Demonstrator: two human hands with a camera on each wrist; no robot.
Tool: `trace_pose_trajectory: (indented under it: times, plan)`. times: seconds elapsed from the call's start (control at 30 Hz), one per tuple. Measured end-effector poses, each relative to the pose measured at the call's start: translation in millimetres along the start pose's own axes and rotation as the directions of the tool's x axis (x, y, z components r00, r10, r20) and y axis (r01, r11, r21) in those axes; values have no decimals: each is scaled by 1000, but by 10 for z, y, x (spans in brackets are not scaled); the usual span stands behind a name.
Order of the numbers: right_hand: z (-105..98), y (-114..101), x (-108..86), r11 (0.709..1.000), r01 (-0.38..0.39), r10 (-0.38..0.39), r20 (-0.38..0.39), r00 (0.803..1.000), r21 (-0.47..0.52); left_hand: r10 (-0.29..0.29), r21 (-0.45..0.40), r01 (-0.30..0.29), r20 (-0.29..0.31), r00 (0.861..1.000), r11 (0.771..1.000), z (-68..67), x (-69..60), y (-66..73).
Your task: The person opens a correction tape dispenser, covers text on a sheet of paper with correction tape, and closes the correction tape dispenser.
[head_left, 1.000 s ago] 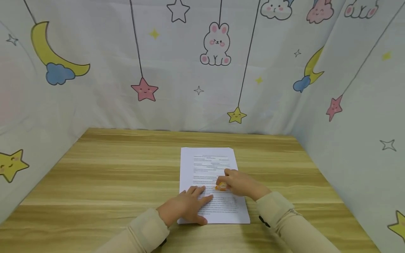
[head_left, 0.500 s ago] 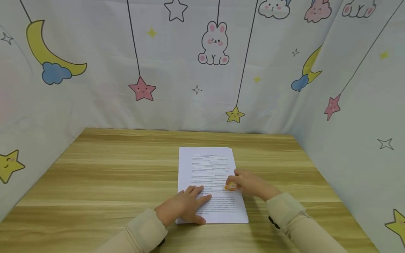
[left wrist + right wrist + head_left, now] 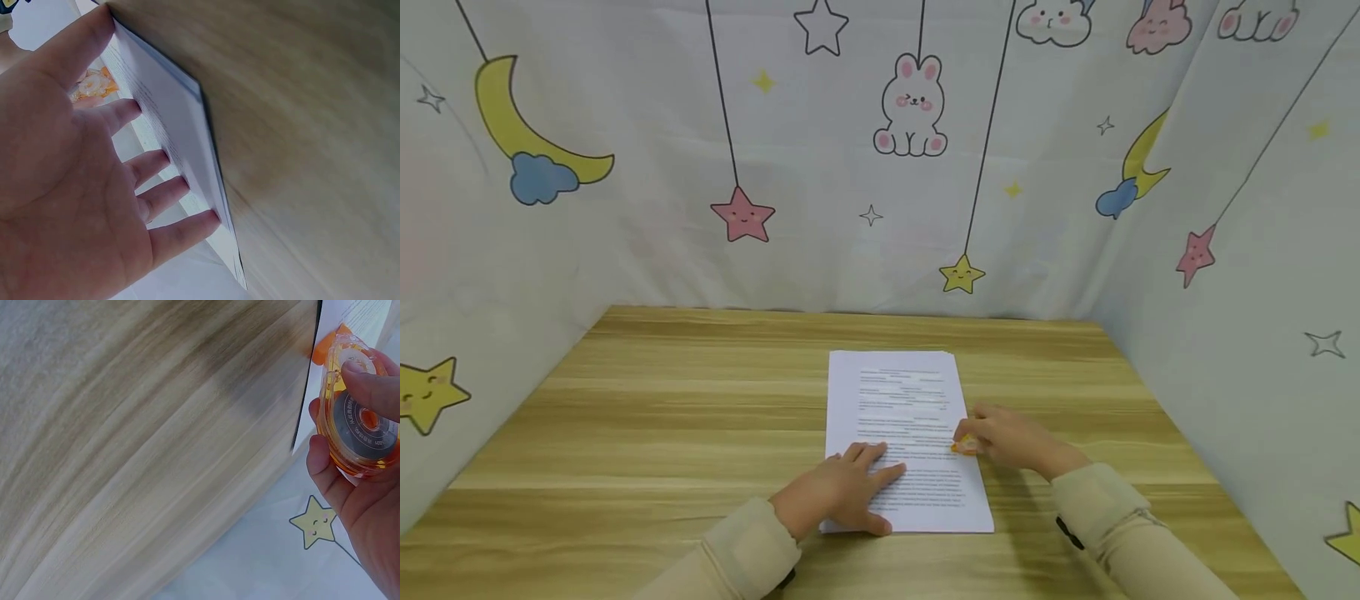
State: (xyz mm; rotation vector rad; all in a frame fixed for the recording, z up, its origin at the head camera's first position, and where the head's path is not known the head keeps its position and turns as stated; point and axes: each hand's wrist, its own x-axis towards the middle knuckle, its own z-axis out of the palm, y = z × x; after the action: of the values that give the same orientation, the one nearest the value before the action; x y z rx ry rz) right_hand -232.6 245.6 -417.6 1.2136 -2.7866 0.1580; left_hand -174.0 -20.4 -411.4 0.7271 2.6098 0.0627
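Observation:
A stack of printed paper (image 3: pixel 917 500) lies on the table, with white gaps in several of the upper text lines. My left hand (image 3: pixel 848 490) rests spread on its lower left part, fingertips pressing the top sheet; the left wrist view shows the palm (image 3: pixel 69 181) raised off the page. At the right edge of the sheet my right hand (image 3: pixel 1011 437) holds a correction tape (image 3: pixel 966 446). In the right wrist view, the orange see-through correction tape (image 3: pixel 362 425) is gripped between thumb and fingers, its orange tip (image 3: pixel 325 347) towards the paper.
The wood-grain table (image 3: pixel 685 400) spreads around the paper on every side. A white curtain (image 3: pixel 820 267) printed with stars, moons and a rabbit stands along the back and both sides.
My right hand has moved right with the correction tape, from mid-page to the sheet's right edge. The left hand stays in place on the paper.

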Motion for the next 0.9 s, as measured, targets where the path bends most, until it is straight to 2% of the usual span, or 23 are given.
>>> trace_pose_trajectory:
  times: [0.33, 0.43, 0.53, 0.7, 0.8, 0.9]
  plan:
    - [-24, 18, -54, 1000, 1, -1, 5, 1000, 8, -2, 33, 2, 1, 1000, 999, 4, 22, 26]
    - [-33, 33, -30, 999, -23, 22, 37, 999, 40, 0, 49, 1, -19, 1000, 999, 4, 21, 9]
    - [-62, 51, -6, 989, -90, 79, 96, 992, 116, 22, 38, -20, -44, 999, 999, -6, 3, -16]
    - [-150, 86, -6, 954, -186, 161, 121, 980, 234, 62, -42, -67, -102, 993, 997, -37, -27, -149]
    - [-173, 72, 0, 958, -197, 180, 100, 979, 209, 23, -106, -35, -110, 994, 994, -69, -41, -292]
    - [-161, 6, 31, 964, -197, 184, 88, 979, 178, -31, -163, 19, -74, 997, 986, -99, -57, -412]
